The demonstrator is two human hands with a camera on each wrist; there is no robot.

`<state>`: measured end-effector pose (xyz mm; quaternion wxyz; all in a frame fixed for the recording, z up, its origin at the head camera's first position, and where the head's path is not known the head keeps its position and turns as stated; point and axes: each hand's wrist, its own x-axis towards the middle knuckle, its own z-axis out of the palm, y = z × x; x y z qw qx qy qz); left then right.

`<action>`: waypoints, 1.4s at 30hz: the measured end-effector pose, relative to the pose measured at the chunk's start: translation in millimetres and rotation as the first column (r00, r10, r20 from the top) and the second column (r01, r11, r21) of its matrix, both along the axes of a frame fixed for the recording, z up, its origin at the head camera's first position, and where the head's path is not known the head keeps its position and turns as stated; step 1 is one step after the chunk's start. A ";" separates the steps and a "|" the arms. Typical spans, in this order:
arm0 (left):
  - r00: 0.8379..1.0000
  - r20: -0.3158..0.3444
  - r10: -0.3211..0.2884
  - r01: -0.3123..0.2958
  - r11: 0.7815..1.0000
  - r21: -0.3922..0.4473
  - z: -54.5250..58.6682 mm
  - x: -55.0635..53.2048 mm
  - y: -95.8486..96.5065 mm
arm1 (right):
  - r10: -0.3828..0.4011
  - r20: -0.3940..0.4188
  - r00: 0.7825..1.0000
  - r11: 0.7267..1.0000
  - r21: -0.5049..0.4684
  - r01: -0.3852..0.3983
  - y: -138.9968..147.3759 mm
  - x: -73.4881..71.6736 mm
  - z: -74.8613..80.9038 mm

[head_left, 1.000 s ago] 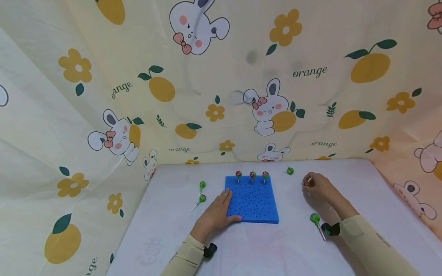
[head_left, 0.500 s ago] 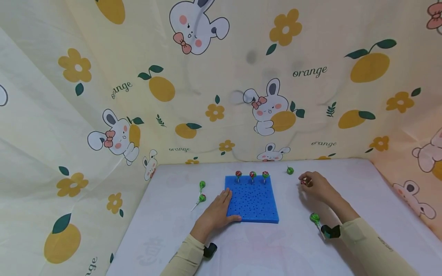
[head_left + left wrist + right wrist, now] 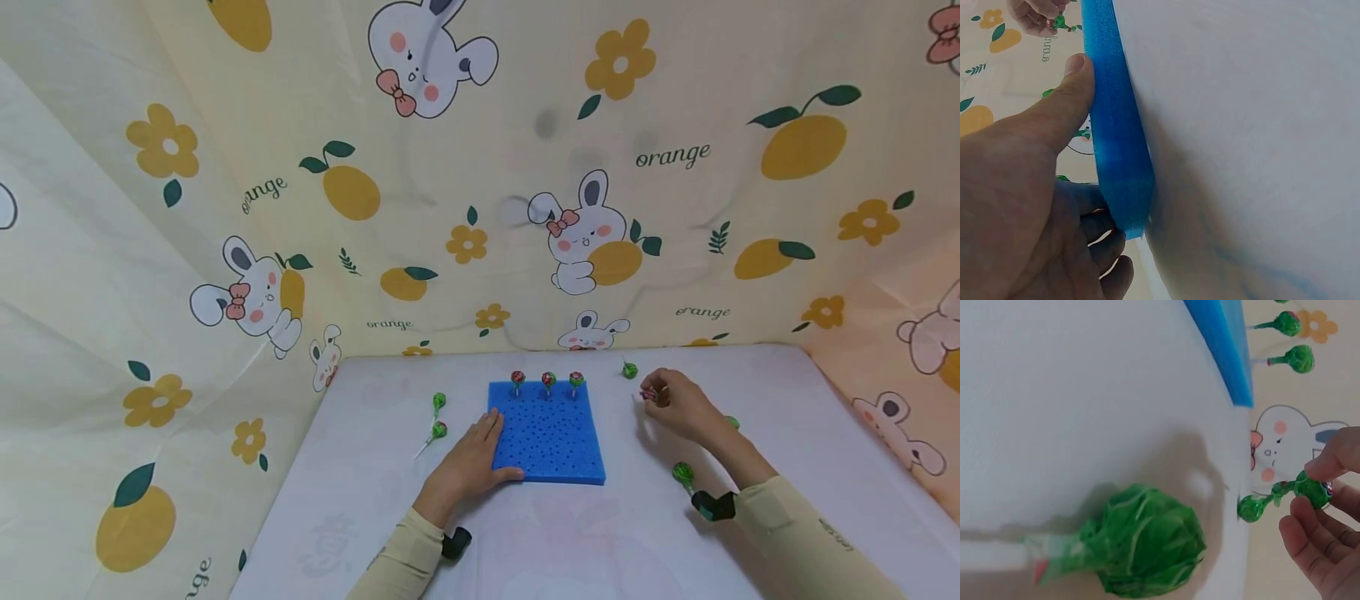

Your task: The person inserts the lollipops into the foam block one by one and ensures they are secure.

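My left hand (image 3: 471, 460) lies at the near left corner of a blue foam board (image 3: 551, 454) full of small holes, its fingers along the left edge and its thumb along the front edge. Three lollipops (image 3: 549, 380) with red-and-green wrappers stand upright in a row at the board's back edge. To the right of the board, my right hand (image 3: 682, 407) pinches another lollipop (image 3: 1314, 489) by its wrapped head between thumb and fingertips, above the table. Its thin stick points left in the head view.
Two lollipops (image 3: 439, 430) lie left of the board. A green lollipop (image 3: 630, 370) lies at the back right, and a larger-looking one (image 3: 1154, 544) is beside my right wrist. Another green wrapper (image 3: 732, 422) peeks out behind that wrist. Printed cloth (image 3: 465, 167) hangs behind the table.
My right hand has moved left toward the board with the lollipop, whose stick now shows. A green wrapper has come into sight behind the right wrist. My left hand has stayed still.
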<state>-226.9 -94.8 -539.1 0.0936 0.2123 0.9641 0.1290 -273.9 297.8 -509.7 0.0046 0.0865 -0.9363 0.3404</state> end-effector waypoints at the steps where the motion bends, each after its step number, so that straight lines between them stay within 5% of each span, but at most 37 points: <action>1: 1.000 -0.001 0.000 0.000 1.000 -0.001 0.1 -0.1 0.0 | 0.005 -0.007 1.000 1.000 -0.002 -0.005 -1.3 0.6 0.6; 17: 1.000 -0.003 0.006 -0.006 1.000 -0.008 -2.1 -1.8 0.2 | 0.078 -0.124 0.989 0.997 -0.012 -0.080 -21.7 5.1 4.1; 42: 1.000 0.003 0.008 -0.008 1.000 0.003 1.3 -0.2 0.4 | 0.070 -0.202 0.977 0.991 -0.098 -0.091 -51.1 11.3 -0.1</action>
